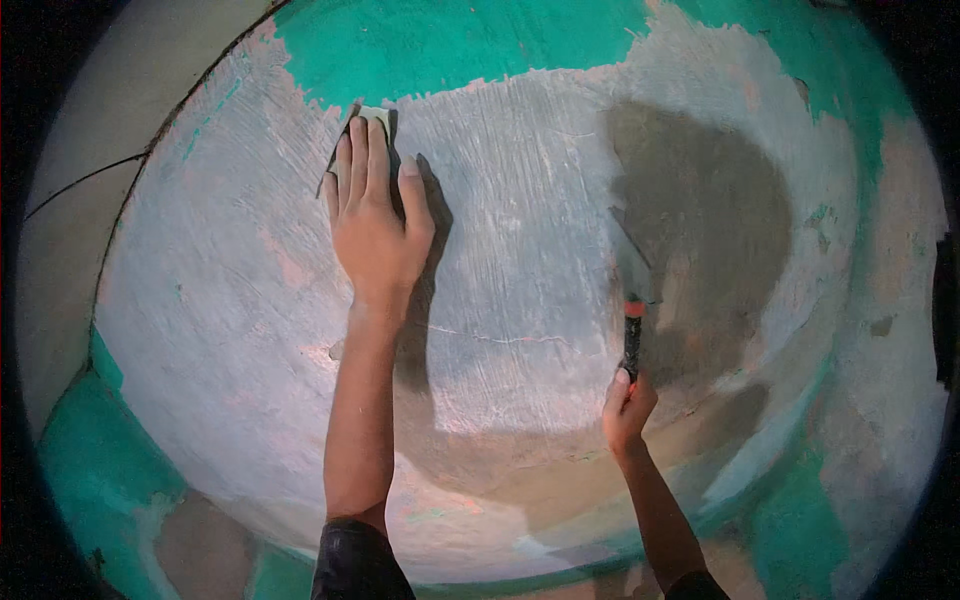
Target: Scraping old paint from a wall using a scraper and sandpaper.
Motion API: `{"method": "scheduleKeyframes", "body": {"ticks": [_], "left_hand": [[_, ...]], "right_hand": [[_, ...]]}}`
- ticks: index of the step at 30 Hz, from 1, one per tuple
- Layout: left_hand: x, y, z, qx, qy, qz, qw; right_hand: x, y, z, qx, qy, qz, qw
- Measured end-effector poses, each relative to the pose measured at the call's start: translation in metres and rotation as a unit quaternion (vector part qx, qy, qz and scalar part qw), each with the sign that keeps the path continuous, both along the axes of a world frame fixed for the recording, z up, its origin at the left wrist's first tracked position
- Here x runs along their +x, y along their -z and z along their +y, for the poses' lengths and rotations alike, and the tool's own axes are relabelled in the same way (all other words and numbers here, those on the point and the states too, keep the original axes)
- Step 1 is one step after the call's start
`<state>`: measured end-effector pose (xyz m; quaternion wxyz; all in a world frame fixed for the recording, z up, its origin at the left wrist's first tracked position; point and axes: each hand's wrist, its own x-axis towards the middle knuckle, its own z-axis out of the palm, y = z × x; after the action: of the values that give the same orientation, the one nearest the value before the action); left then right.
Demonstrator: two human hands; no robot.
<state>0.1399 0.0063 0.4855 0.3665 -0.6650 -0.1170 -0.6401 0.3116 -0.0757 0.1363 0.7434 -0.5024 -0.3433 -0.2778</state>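
My left hand (375,215) presses a folded piece of sandpaper (377,114) against the wall (500,220), fingers stretched flat over it. The sheet has a pale face and dark edges; most of it is hidden under the fingers. Lower and to the right, my right hand (627,405) is closed round the black and red handle of a scraper (633,335). Its broad blade points up, close to the wall or touching it; I cannot tell which. The wall surface is pale and scratched, with a thin crack (490,338) between my arms.
Green paint (460,45) with a ragged edge covers the wall's top. More green paint (100,450) shows at the lower left, beside a bare brownish patch (205,545). A dark seam (150,150) runs down the left. My head and arms cast shadows on the wall.
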Motion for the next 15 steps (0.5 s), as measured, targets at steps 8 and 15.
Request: {"method": "scheduleKeyframes", "body": {"ticks": [8,15], "left_hand": [[0.02,0.021,-0.013,0.005,0.024,0.205,0.978],[0.024,0.036,-0.014,0.009,0.036,0.162,0.986]], "right_hand": [[0.002,0.002,-0.009,-0.036,-0.05,0.015,0.998],[-0.002,0.004,-0.005,-0.053,-0.035,-0.007,0.998]]}}
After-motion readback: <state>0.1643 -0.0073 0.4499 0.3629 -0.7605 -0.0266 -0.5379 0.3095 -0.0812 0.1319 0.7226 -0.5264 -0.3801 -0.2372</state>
